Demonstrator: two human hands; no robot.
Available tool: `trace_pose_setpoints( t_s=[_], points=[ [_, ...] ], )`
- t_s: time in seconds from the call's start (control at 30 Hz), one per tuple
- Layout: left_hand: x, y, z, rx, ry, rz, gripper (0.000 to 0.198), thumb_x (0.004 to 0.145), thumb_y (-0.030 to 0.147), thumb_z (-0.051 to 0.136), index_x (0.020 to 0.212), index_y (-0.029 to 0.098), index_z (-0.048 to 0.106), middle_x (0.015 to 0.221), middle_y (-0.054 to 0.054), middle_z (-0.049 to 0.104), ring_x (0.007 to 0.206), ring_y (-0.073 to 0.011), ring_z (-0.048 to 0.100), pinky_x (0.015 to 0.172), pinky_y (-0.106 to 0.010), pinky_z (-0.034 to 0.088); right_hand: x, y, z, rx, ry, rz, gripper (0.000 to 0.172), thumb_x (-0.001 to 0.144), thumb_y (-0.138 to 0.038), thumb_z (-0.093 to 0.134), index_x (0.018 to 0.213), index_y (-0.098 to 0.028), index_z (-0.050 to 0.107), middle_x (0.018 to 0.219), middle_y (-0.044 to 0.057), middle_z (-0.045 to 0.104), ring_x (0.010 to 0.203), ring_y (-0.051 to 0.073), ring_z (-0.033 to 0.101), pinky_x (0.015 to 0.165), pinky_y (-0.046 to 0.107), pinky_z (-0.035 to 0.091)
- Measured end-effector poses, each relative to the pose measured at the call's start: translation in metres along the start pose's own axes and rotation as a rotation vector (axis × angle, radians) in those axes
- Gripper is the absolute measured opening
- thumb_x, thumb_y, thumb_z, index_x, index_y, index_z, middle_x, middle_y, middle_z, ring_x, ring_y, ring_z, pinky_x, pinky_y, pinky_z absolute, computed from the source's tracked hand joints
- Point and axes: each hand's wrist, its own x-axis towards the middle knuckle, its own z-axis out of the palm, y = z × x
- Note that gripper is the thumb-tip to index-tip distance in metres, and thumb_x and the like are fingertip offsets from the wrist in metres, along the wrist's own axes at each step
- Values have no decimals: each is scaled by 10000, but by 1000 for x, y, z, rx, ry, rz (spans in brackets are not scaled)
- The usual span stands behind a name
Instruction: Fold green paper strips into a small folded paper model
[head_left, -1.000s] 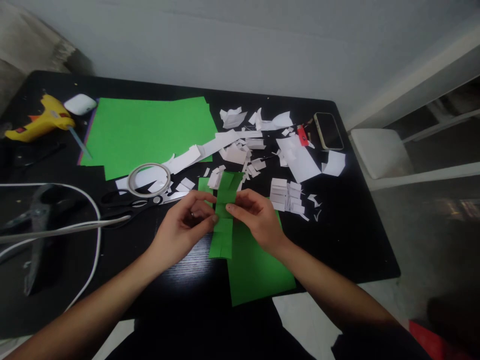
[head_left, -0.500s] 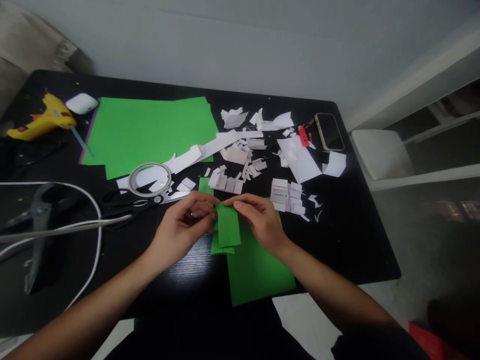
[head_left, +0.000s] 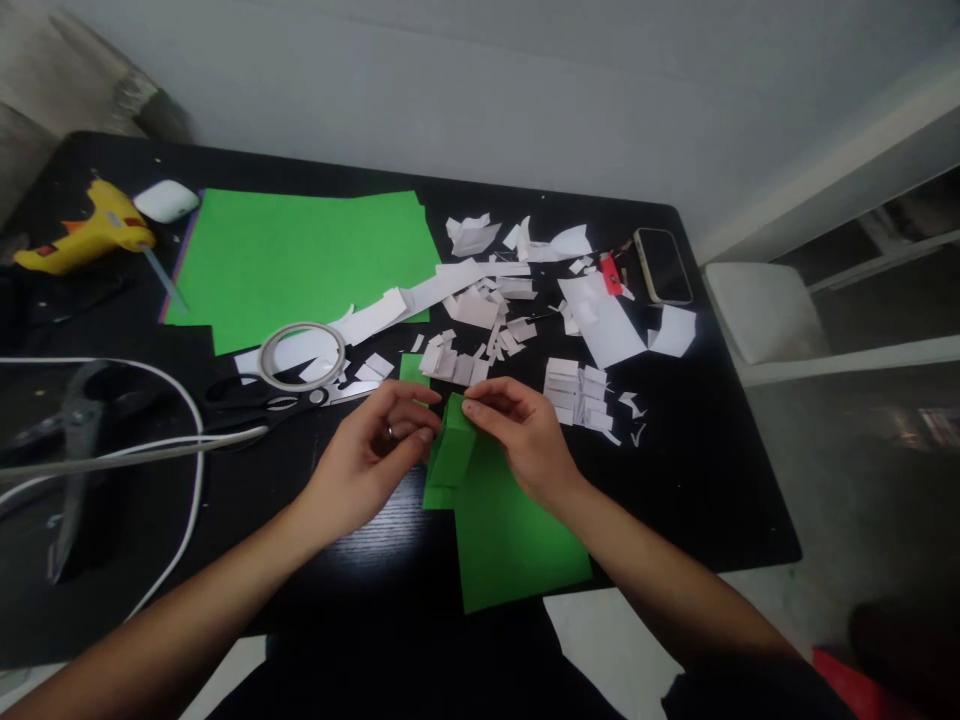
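The left hand (head_left: 373, 448) and the right hand (head_left: 526, 438) met over the near middle of the black counter (head_left: 697, 480), both pinching the folded green strip (head_left: 452, 455). The left grip was closed on the strip's left edge between thumb and forefinger, and a ring showed on one finger. The right grip was closed on the strip's upper right corner, with the fingertips curled down over the fold. The strip stood tilted, its top raised between the hands. Its lower end met a larger green sheet (head_left: 517, 545), which lay flat under the right wrist and overhung the counter's near edge.

Just beyond the hands lay a scatter of white paper scraps (head_left: 480, 300), some of them stacked in small piles. To the left were black-handled scissors (head_left: 281, 405) and, just beyond them, a roll of tape (head_left: 301, 355). A big green sheet (head_left: 300, 255) covered the far left part of the counter, with a yellow glue gun (head_left: 82, 230) and a white case (head_left: 166, 200) beside its far corner. A white cable (head_left: 161, 445) curved over the left end. A phone (head_left: 661, 265) lay at the far right, well apart from the hands.
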Motion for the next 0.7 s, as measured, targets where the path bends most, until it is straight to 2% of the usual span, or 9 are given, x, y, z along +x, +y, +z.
trace_pose_setpoints(
  t_s=[0.2, 0.37, 0.47, 0.57, 0.7],
  points=[
    [-1, 0, 0, -41, -49, 9, 277, 874, 189, 722, 1133, 185, 626, 915, -44, 709, 781, -160, 699, 688, -266, 599, 0, 0, 0, -22, 13, 2, 231, 752, -363, 897, 868, -231, 747, 874, 9, 744, 845, 175, 707, 848, 350, 601],
    [2, -2, -1, -156, -126, -109, 232, 931, 239, 680, 1137, 197, 583, 821, -15, 721, 655, -159, 720, 636, -288, 617, -1, -3, 0, -51, 43, -37, 232, 746, -359, 905, 854, -240, 738, 885, 6, 753, 858, 176, 712, 865, 355, 599],
    [2, -4, -1, -186, -151, -139, 275, 927, 224, 695, 1159, 197, 550, 813, -10, 732, 650, -162, 736, 648, -295, 629, -1, -2, 0, -40, 63, -51, 227, 742, -346, 911, 856, -242, 744, 882, 1, 759, 858, 172, 717, 861, 346, 600],
    [1, -5, 0, -165, -138, -123, 338, 900, 209, 738, 1176, 202, 544, 839, -3, 731, 685, -154, 743, 671, -282, 632, -1, -1, 0, -33, 75, -56, 229, 737, -342, 918, 858, -244, 750, 876, 0, 765, 849, 172, 725, 858, 348, 606],
    [-2, -8, 2, -68, -97, -31, 354, 903, 220, 755, 1194, 209, 555, 882, -4, 729, 744, -144, 738, 705, -264, 627, -3, -2, 2, -51, 72, -62, 234, 728, -346, 922, 861, -246, 758, 903, 14, 783, 855, 191, 737, 857, 378, 620]
  ],
)
